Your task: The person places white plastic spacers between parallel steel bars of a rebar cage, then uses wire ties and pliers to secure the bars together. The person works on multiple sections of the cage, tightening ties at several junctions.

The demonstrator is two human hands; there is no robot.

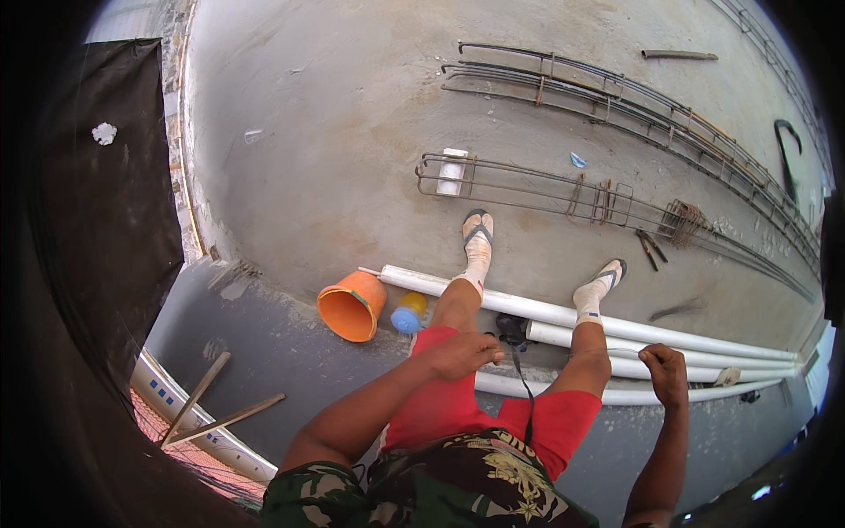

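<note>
My left hand (465, 355) is closed in a pinch in front of my red shorts. Over by my right knee, my right hand (666, 373) is also closed, its fingers bent together. A thin wire (588, 353) runs faintly between the two hands. Beyond my feet lies a narrow rebar cage (528, 187), its left end over a white block (452, 172). Several stirrups (685, 223) are bunched along the cage. Dark-handled pincers (651, 250) lie on the concrete by it, and a small bundle of loose tie wire (678, 308) is closer to me.
Long white pipes (554, 310) stretch under and beside my legs. An orange bucket (352, 306) and a yellow container with a blue lid (407, 315) stand left of them. Further off is a longer rebar cage (634, 106). Wooden sticks (224, 421) lie at the left edge.
</note>
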